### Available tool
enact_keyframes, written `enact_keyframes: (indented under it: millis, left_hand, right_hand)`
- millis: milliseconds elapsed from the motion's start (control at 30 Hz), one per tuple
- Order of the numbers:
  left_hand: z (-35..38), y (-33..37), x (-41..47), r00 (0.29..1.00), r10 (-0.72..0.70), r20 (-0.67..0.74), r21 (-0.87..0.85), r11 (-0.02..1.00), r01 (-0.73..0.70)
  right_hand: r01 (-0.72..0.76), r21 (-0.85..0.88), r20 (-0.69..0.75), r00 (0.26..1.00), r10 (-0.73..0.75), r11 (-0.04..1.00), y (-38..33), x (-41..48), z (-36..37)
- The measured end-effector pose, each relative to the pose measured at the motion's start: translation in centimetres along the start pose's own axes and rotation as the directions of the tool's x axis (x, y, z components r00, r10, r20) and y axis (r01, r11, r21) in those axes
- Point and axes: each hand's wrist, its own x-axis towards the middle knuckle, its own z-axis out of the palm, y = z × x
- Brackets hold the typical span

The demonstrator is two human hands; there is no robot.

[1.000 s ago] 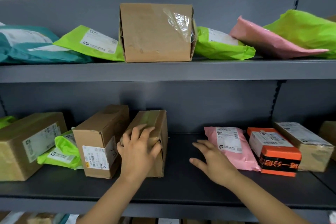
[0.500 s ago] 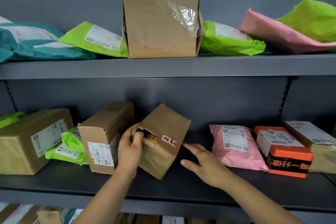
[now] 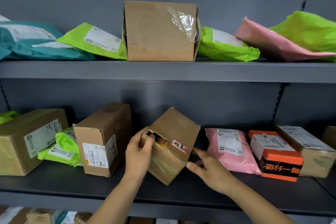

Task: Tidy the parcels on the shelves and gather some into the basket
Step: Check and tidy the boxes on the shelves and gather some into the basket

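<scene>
A small brown cardboard box [image 3: 172, 132] with a white handwritten label stands tilted on one edge on the middle shelf [image 3: 163, 200]. My left hand [image 3: 139, 152] grips its torn left end, thumb at the opening. My right hand [image 3: 209, 169] is at the box's lower right corner, fingers spread; I cannot tell whether it touches. No basket is in view.
Left of the tilted box stand a taller labelled box [image 3: 103, 140], a green mailer [image 3: 63, 147] and a big box [image 3: 31, 140]. To the right lie a pink mailer [image 3: 231, 149], an orange box [image 3: 276, 154] and a long box [image 3: 307, 149]. The upper shelf holds a cardboard box [image 3: 160, 31] among several mailers.
My left hand has tipped the small box from upright onto its edge, turning the labelled face toward me. My right hand has moved left to the box's lower corner.
</scene>
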Motion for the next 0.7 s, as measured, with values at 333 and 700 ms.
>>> enact_keyframes:
  millis: [333, 700]
  left_hand:
    - [1.1, 0.5, -0.8, 0.841, 0.407, 0.355, 0.305, 0.801, -0.516]
    - [2.7, 0.9, -3.0, 0.315, 0.686, 0.656, 0.336, 0.108, -0.936]
  right_hand:
    - [-0.320, 0.570, 0.124, 0.944, 0.305, 0.757, 0.9, -1.1, -4.3]
    - [-0.291, 0.775, 0.088, 0.929, 0.361, 0.561, -1.5, 0.5, -3.3]
